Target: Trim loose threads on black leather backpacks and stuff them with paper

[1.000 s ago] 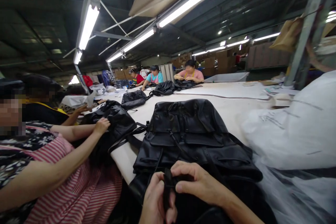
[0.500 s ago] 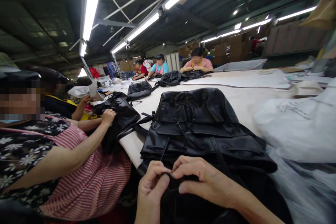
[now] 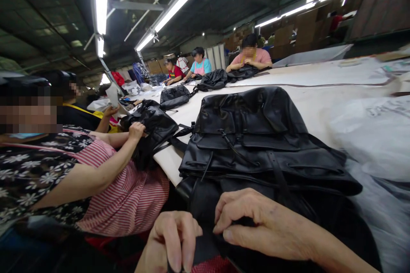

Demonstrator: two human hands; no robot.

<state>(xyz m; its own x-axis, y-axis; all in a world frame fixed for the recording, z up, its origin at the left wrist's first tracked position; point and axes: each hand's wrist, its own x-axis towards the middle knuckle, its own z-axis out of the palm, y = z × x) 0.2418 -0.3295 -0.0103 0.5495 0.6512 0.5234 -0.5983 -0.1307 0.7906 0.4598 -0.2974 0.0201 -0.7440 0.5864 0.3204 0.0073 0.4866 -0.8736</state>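
Note:
A black leather-look backpack [image 3: 246, 136] lies in front of me on the table, its drawstring and straps showing, its near part hanging toward my lap. My right hand [image 3: 253, 222] is closed, thumb and fingers pinching black material at the near part of the bag. Lower and to the left, my left hand [image 3: 174, 236] has its fingers curled down over a dark edge of the same material. A flat black piece spans the space between the hands, with a bit of red cloth [image 3: 216, 265] below it. The exact part gripped is partly hidden by my fingers.
A co-worker in a striped apron [image 3: 128, 196] sits close on my left, handling another black bag [image 3: 153, 126]. Clear plastic bags [image 3: 381, 136] lie to the right on the white table [image 3: 323, 104]. Farther back, other people work over black bags.
My left hand has moved down and left, away from my right hand, and its fingers now curl downward. My right hand keeps its pinch. The view has shifted slightly.

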